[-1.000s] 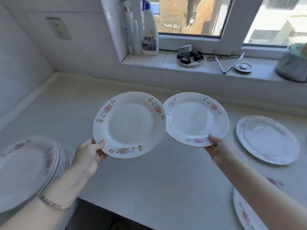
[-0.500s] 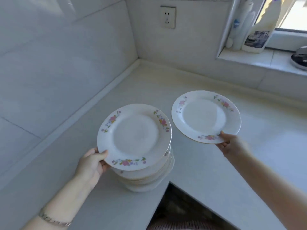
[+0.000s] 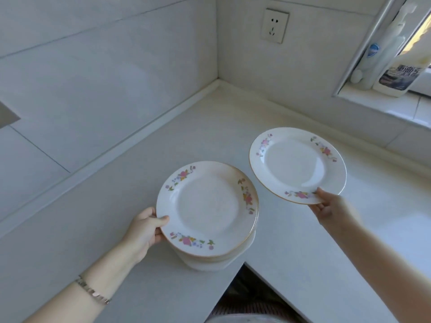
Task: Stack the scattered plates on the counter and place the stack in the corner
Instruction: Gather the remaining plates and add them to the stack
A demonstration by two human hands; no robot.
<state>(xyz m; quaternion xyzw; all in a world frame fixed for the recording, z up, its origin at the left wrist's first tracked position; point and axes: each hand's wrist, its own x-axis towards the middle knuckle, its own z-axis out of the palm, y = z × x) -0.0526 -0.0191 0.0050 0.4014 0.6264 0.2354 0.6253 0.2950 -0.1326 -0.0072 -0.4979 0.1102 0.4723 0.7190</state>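
1. Plates with pink floral rims and thin gold edges are the only dishes in sight: a stack (image 3: pixel 217 257) sits on the white counter (image 3: pixel 233 117) at the inner edge where the L-shaped top turns, well apart from the wall corner.
2. Left hand (image 3: pixel 145 229) grips the near-left rim of the top plate (image 3: pixel 206 208), thumb on the upper face and fingers curled under; this plate lies on or just above the stack, which of the two cannot be told.
3. Right hand (image 3: pixel 331 207) pinches the near rim of a second plate (image 3: pixel 297 165), held in the air, tilted slightly, to the right of the stack and apart from it.
4. A metal bracelet (image 3: pixel 92 291) circles the left wrist.
5. A wall socket (image 3: pixel 275 25) sits on the tiled back wall above the corner.
6. A cleaner bottle (image 3: pixel 396 73) with a printed label stands on the window sill (image 3: pixel 396 108) at the upper right, a slimmer white bottle (image 3: pixel 373 57) just beside it.
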